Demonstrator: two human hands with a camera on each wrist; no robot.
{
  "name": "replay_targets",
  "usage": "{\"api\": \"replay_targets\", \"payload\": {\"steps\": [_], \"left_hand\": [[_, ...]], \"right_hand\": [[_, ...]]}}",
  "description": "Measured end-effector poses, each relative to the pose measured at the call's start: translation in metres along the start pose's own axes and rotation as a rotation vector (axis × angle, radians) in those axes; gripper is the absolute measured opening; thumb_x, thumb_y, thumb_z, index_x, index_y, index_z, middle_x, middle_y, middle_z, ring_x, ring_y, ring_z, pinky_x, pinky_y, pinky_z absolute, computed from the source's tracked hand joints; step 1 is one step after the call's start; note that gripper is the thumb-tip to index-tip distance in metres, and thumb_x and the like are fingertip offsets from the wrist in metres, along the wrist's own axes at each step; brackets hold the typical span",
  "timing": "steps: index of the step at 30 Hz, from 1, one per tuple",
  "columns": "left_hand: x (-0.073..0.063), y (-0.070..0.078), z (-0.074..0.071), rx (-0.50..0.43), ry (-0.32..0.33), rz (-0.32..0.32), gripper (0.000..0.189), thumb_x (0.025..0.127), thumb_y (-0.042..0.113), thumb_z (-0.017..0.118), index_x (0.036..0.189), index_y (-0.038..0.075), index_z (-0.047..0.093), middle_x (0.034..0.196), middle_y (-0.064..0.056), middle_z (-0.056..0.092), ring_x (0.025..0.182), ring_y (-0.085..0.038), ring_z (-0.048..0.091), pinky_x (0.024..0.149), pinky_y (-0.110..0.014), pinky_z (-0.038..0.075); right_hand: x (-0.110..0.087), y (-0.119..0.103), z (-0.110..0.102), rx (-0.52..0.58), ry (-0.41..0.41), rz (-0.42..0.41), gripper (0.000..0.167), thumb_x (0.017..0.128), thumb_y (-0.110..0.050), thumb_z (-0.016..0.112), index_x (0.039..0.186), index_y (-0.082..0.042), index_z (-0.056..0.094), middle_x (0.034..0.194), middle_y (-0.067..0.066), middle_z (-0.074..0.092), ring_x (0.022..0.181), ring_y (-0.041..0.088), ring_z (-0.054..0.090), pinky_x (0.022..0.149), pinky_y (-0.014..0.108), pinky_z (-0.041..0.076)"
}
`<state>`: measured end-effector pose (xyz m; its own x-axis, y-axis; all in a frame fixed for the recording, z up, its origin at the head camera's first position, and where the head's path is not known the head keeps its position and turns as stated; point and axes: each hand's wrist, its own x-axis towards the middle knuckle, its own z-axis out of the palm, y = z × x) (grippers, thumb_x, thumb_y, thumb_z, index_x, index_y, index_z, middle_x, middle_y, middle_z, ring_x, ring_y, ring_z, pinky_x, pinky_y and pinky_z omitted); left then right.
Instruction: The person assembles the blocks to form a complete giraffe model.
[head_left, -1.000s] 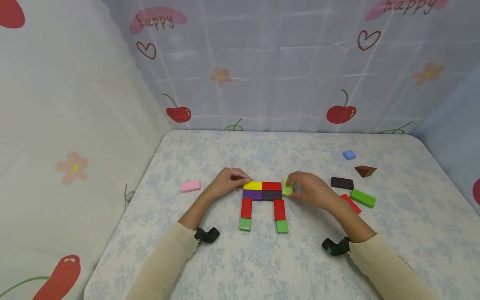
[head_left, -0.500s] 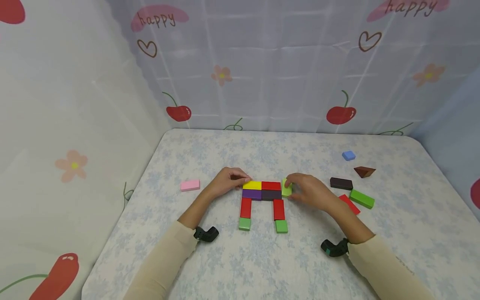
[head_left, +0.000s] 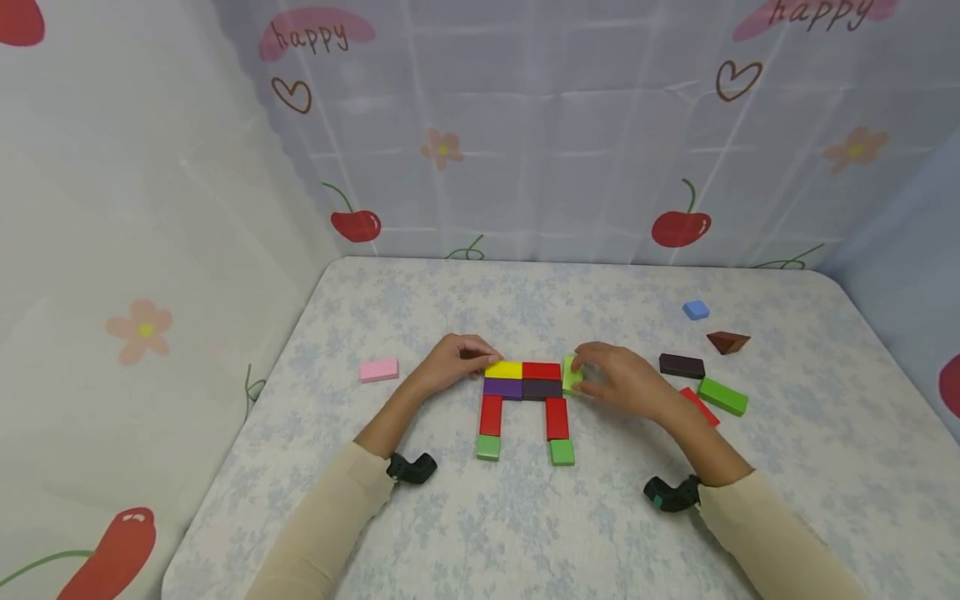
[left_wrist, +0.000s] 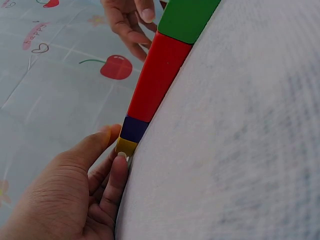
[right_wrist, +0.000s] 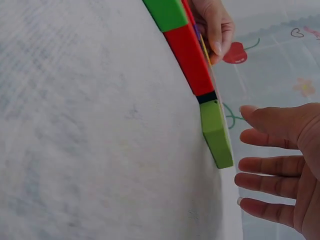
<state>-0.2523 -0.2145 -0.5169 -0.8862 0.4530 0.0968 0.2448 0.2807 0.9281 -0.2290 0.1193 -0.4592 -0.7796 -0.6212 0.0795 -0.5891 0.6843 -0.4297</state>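
Flat coloured blocks lie joined in a two-legged figure: a yellow block [head_left: 504, 370] beside a red block [head_left: 542, 371], a purple block [head_left: 502, 388] and a dark block [head_left: 542, 389] below, then two red legs with green feet. My left hand [head_left: 454, 365] pinches the outer end of the yellow block between thumb and finger. A light green block [right_wrist: 216, 134] lies upright along the figure's right side. Beside it my right hand [head_left: 624, 379] has its fingers spread, and a gap shows between fingertips and block in the right wrist view.
A pink block [head_left: 378, 370] lies to the left. At the right are a dark block [head_left: 682, 366], a green block [head_left: 723, 397], a red block [head_left: 699, 406] partly behind the right forearm, a brown triangular block [head_left: 727, 342] and a small blue block [head_left: 696, 310].
My right hand has let go of the light green block and drawn slightly away to the right. The left hand stays at the yellow block.
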Motion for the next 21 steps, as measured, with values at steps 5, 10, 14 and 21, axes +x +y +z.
{"api": "replay_targets", "payload": {"steps": [5, 10, 14, 21], "left_hand": [[-0.001, 0.000, 0.001, 0.007, 0.003, 0.002, 0.015, 0.097, 0.023, 0.072, 0.105, 0.015, 0.081, 0.098, -0.002, 0.073, 0.070, -0.023, 0.061, 0.063, -0.032, 0.054], [-0.001, 0.000, 0.001, 0.013, 0.001, -0.003, 0.015, 0.097, 0.024, 0.071, 0.105, 0.014, 0.081, 0.098, -0.002, 0.074, 0.071, -0.023, 0.062, 0.063, -0.032, 0.055], [-0.001, -0.001, 0.001, 0.009, -0.001, 0.002, 0.016, 0.097, 0.024, 0.072, 0.106, 0.014, 0.081, 0.098, -0.002, 0.073, 0.071, -0.023, 0.062, 0.063, -0.031, 0.055], [0.000, -0.002, 0.001, 0.005, -0.001, 0.019, 0.016, 0.097, 0.024, 0.072, 0.105, 0.014, 0.081, 0.098, -0.002, 0.073, 0.071, -0.023, 0.061, 0.063, -0.032, 0.055]], "right_hand": [[-0.005, 0.009, -0.016, 0.032, 0.061, 0.065, 0.027, 0.092, -0.020, 0.077, 0.114, -0.005, 0.072, 0.131, 0.020, 0.064, 0.125, 0.040, 0.057, 0.101, 0.058, 0.046], [-0.012, 0.022, -0.034, 0.045, 0.091, 0.123, 0.030, 0.094, -0.019, 0.074, 0.120, -0.003, 0.069, 0.133, 0.021, 0.063, 0.124, 0.040, 0.057, 0.098, 0.059, 0.048], [-0.021, 0.026, -0.052, 0.059, 0.123, 0.163, 0.034, 0.097, -0.021, 0.072, 0.125, -0.002, 0.066, 0.134, 0.022, 0.061, 0.122, 0.042, 0.057, 0.094, 0.060, 0.050], [-0.035, 0.034, -0.076, 0.056, 0.217, 0.168, 0.035, 0.098, -0.022, 0.070, 0.126, -0.002, 0.065, 0.134, 0.024, 0.061, 0.115, 0.043, 0.058, 0.091, 0.061, 0.050]]}}
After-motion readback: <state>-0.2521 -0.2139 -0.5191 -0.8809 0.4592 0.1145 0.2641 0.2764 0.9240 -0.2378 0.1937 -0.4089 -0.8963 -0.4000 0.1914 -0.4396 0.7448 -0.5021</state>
